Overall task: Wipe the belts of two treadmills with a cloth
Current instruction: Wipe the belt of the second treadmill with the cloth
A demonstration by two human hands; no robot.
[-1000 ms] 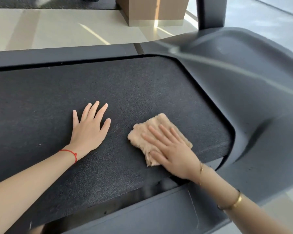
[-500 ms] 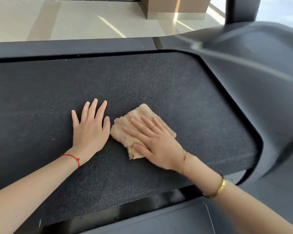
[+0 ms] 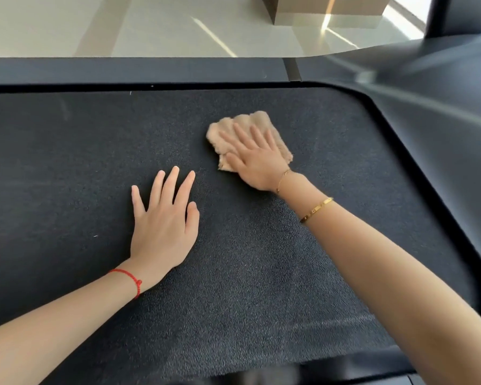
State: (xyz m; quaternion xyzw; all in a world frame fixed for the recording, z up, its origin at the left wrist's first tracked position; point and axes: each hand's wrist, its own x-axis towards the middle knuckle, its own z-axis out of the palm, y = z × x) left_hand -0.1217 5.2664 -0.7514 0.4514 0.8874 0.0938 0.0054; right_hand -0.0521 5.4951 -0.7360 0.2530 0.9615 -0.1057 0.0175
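A dark, rough treadmill belt (image 3: pixel 67 162) fills most of the head view. A fluffy beige cloth (image 3: pixel 228 129) lies on the belt right of centre, toward the far side. My right hand (image 3: pixel 253 157) presses flat on the cloth with straight, spread fingers and covers its near half. My left hand (image 3: pixel 164 226) rests flat on the bare belt, nearer to me and left of the cloth, fingers spread, holding nothing. A small gap separates my left hand from the cloth.
The treadmill's dark side rail (image 3: pixel 122 70) runs along the far edge of the belt. Its curved plastic motor cover (image 3: pixel 442 134) rises at the right. Beyond lies a pale tiled floor (image 3: pixel 150 23) with a brown box-like base (image 3: pixel 325 9).
My right hand has slid the cloth away from me, across the belt toward the far rail. My left hand stays flat on the belt. The camera has shifted so more of the belt shows.
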